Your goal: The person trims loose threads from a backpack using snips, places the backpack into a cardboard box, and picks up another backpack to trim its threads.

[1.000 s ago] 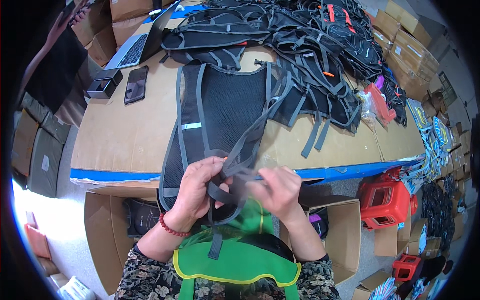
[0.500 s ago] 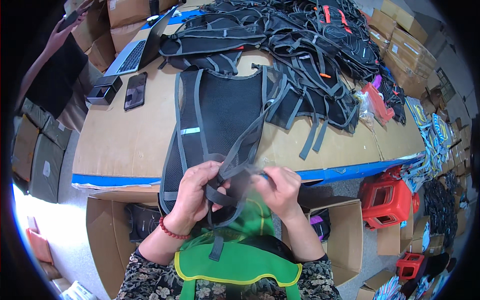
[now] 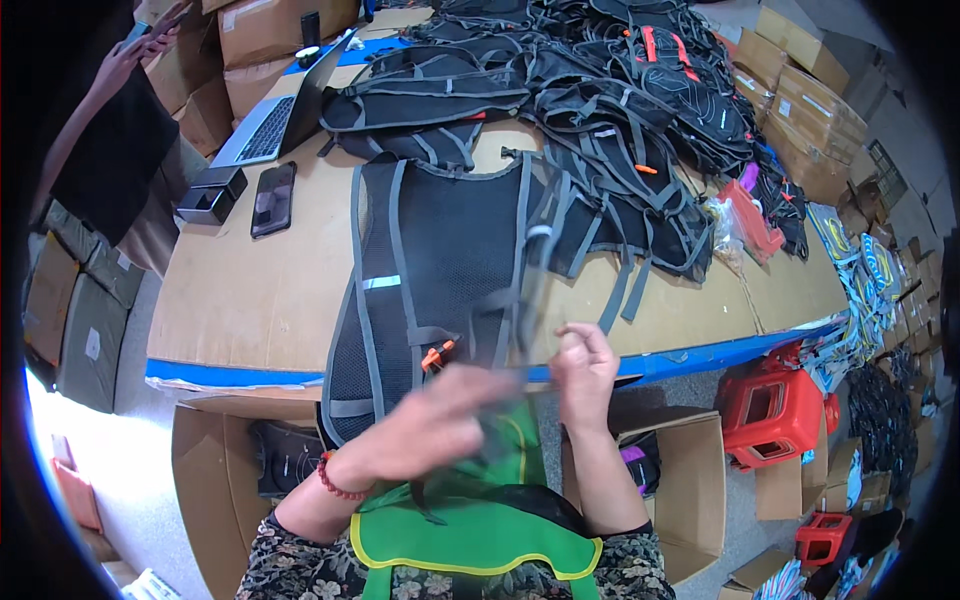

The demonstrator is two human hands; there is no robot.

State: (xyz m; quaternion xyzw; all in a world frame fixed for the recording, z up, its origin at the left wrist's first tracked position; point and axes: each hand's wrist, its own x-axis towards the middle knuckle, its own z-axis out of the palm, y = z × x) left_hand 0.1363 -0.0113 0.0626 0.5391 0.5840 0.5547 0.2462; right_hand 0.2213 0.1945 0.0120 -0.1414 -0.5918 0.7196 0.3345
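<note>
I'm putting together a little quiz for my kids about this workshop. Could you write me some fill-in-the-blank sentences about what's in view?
1. The left hand has a bracelet of ____ beads at its wrist.
2. The bright clip on the black mesh pack is ____.
3. The green apron is edged in ____.
4. Between left and right, the open laptop sits to the person's ____.

Missing words: red; orange; yellow; left.
</note>
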